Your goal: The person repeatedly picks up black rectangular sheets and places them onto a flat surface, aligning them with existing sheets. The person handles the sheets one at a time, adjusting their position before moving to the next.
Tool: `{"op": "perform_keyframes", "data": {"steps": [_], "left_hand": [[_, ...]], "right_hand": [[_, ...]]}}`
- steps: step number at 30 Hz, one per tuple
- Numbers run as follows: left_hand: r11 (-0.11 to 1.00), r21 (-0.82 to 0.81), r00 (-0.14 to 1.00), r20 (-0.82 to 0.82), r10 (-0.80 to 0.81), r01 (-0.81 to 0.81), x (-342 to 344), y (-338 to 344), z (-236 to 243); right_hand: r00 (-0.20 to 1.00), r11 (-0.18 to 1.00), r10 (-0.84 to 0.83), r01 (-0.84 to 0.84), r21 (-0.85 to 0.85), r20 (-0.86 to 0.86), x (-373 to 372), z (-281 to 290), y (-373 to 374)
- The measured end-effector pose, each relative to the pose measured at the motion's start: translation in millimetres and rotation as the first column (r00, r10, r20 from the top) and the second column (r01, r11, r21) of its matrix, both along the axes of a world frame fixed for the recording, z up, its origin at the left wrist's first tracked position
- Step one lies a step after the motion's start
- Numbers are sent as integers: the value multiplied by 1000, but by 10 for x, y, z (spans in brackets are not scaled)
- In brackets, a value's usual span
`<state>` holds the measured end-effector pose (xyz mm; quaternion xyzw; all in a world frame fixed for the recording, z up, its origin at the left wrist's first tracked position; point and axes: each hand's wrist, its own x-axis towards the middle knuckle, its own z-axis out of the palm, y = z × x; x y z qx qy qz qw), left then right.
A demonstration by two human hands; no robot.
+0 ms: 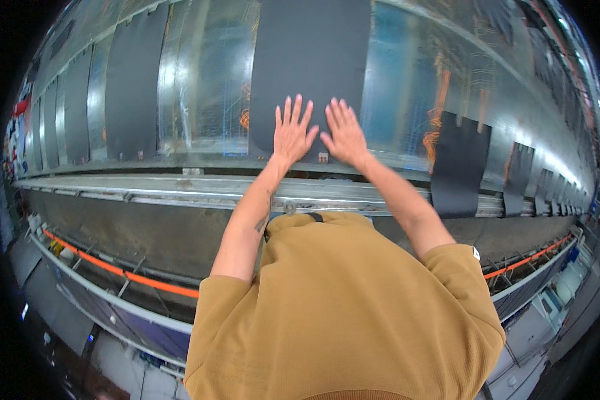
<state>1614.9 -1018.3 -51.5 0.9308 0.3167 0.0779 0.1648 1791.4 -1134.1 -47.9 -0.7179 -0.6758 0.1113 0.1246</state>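
A dark grey fabric panel [310, 57] lies flat on the long shiny table [207, 87] straight ahead of me. My left hand [292, 137] rests on its near left part, fingers spread and pointing away. Beside it, my right hand [345, 137] lies flat on the panel's near right part, fingers stretched out. The two thumbs point toward each other with a small gap between them. A small pale printed mark [323, 157] shows at the panel's near edge, between my wrists. Neither hand holds anything.
More dark panels lie along the table to the left [135, 87]. To the right, a dark panel [461, 160] hangs over the near edge, with others beyond it. A metal rail [147, 190] runs along the table's front. Behind me is a walkway with an orange bar [127, 272].
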Motion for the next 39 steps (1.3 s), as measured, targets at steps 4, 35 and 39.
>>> {"op": "perform_keyframes", "data": {"steps": [4,35,39], "left_hand": [[992,-45,993,2,-116,116,-61,-435,101],[503,-864,991,-46,-127,24,2684,-4193,499],[417,-906,987,-4,161,-72,2869,-4521,683]], "right_hand": [[999,987,-23,17,-159,-32,-318,135,-851],[-405,-164,-728,887,-432,-554,2779,241,-6234],[-385,-69,-776,839,-540,-500,2853,243,-6451]]}}
